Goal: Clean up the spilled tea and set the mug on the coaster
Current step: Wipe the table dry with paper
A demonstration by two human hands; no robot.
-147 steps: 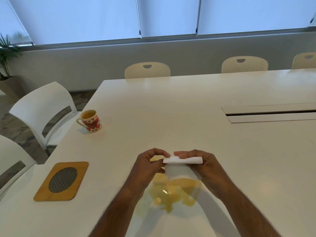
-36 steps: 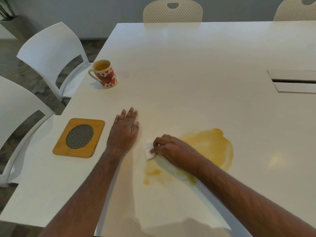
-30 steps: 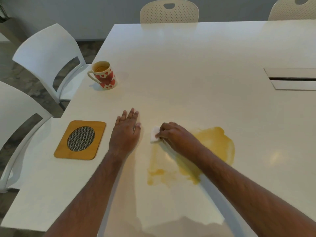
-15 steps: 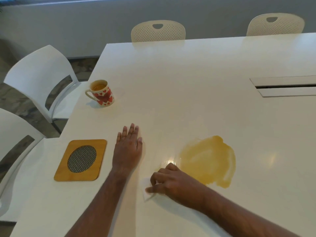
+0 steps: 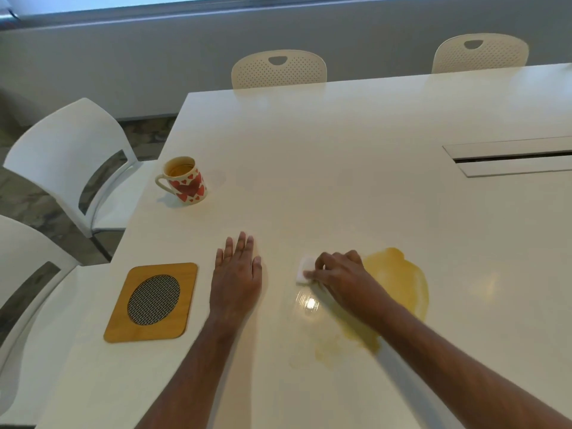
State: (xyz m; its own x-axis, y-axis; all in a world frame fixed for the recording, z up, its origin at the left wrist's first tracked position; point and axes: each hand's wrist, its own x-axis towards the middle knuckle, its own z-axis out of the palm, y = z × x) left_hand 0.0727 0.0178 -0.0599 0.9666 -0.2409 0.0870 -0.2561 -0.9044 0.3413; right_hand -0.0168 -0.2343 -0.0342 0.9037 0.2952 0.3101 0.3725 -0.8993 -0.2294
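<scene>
A: Start nearest you. What is left of the spill?

B: A pale smear [image 5: 332, 348] lies closest to your edge of the table [image 5: 356, 156], thin and streaky. Just beyond it sits the main tea puddle [image 5: 402, 283], a solid yellow patch that looks barely touched. I judge the wiping less than half done.

A: And your hands?

B: Your right hand [image 5: 340, 278] holds the folded white tissue [image 5: 305, 270] down on the table at the puddle's left edge, fingers curled over it and pressing. The tissue looks small for that much liquid, so it may saturate before the patch is gone. Your left hand [image 5: 236, 278] lies flat on the table just left of it, fingers straight and close together, holding nothing.

A: The coaster?

B: The wooden coaster [image 5: 153, 301] lies left of your left hand, near the table's edge, with nothing on it.

A: The mug?

B: The heart-patterned mug [image 5: 184, 181] stands upright farther back, well apart from the coaster, with tea in it. So both of the 2 jobs remain: finish the puddle, then carry the mug over.
</scene>
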